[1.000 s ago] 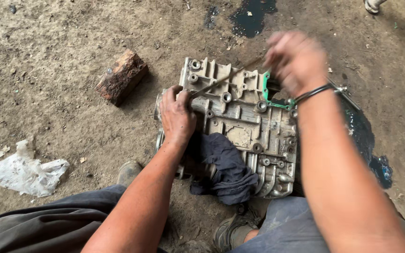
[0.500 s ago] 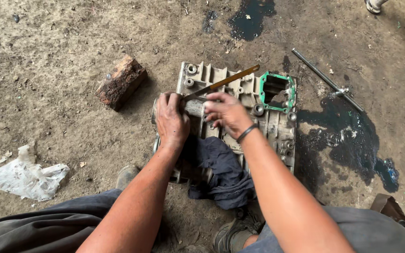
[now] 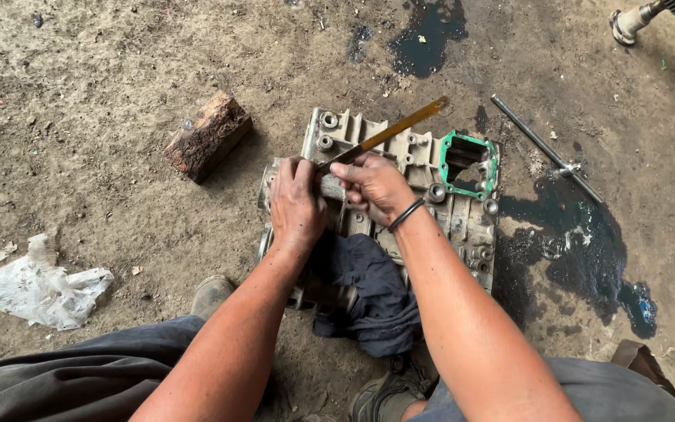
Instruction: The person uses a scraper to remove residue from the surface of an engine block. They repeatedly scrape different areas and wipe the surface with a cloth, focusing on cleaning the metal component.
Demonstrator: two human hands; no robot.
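Both of our hands work the metal casing (image 3: 400, 203) on the floor: right hand (image 3: 375, 187) gripping a flat blade (image 3: 388, 133), left hand (image 3: 297, 202) seemingly closed on the casing, green gasket (image 3: 470, 164) still partly on.

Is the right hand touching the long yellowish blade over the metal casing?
Touching. The head view shows the right hand gripping the lower end of the blade, fingers wrapped around it above the metal casing.

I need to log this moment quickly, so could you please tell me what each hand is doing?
Left hand: closed, pressing on the metal casing.
Right hand: closed, holding the flat yellowish blade.
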